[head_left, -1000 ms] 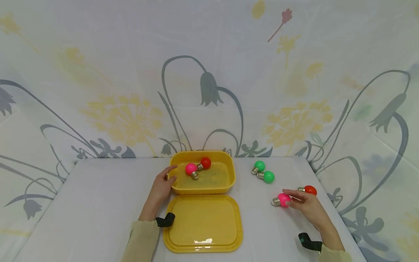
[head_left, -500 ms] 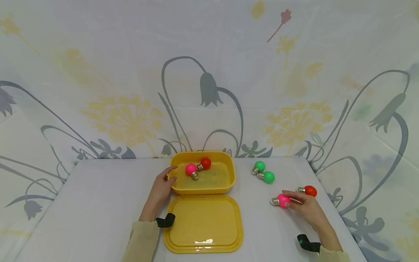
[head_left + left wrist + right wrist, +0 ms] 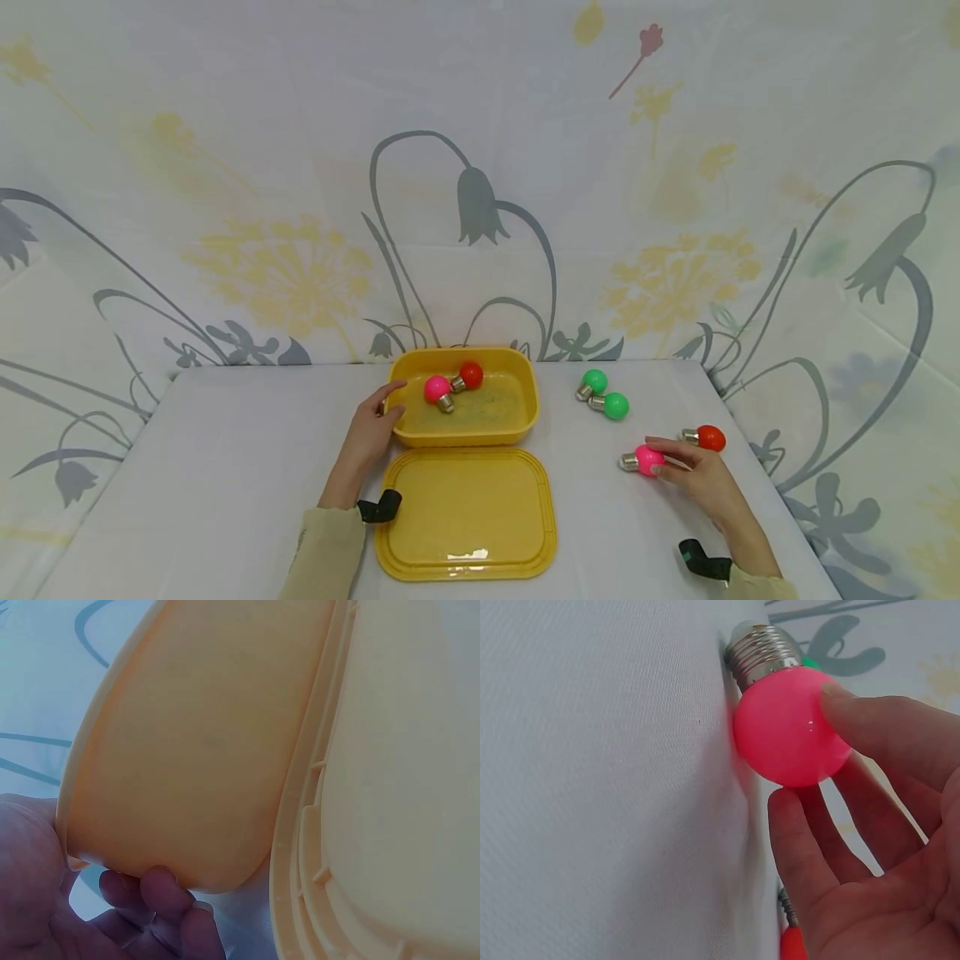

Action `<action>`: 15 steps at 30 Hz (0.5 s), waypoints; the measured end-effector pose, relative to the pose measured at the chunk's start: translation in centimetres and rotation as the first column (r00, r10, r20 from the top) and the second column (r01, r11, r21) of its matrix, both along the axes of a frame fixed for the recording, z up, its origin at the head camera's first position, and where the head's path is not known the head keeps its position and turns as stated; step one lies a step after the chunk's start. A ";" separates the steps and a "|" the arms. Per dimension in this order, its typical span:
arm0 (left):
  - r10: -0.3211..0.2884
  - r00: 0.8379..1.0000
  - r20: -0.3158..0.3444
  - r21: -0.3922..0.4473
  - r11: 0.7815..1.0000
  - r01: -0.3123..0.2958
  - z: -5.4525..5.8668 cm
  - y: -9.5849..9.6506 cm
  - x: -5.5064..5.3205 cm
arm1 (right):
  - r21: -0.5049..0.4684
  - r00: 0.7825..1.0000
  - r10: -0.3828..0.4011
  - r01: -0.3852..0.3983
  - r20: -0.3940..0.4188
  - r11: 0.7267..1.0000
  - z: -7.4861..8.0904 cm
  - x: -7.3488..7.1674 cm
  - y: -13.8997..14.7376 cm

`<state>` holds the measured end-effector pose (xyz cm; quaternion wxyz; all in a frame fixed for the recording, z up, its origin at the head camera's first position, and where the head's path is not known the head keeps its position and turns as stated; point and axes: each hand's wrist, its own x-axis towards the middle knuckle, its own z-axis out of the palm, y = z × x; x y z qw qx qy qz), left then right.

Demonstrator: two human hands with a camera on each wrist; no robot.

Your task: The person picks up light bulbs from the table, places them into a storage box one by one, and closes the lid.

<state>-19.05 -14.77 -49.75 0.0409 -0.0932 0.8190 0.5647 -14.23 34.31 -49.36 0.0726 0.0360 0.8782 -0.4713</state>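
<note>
Head cam: from above, facing fwd & down, widest & farthest; gets worktop [image 3: 225, 467] plus patterned cloth [image 3: 645, 308] behind. L wrist cam: v. close, along L grip [image 3: 94, 937] at box [image 3: 195, 742] & tray [image 3: 412, 772]. R wrist cam: low, close on pink bulb [image 3: 784, 731] in R grip [image 3: 900, 907], rolled so worktop runs up its left half. Head & L wrist share box, tray, L grip; head & R wrist share pink bulb, R grip, worktop.
</note>
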 end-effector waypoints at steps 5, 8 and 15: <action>0.000 1.000 0.006 0.005 1.000 0.000 -0.1 0.0 0.0 | -0.037 1.000 0.009 -0.009 -0.025 0.999 -0.3 -0.1 -0.1; 0.000 1.000 0.001 0.004 1.000 0.000 -0.1 -0.1 0.0 | -0.035 1.000 0.011 -0.012 -0.024 0.999 -0.4 -0.2 -0.2; -0.004 1.000 -0.008 0.010 1.000 0.004 -0.2 -0.1 -0.1 | -0.032 1.000 0.017 -0.017 0.001 0.999 -0.1 -0.1 -0.4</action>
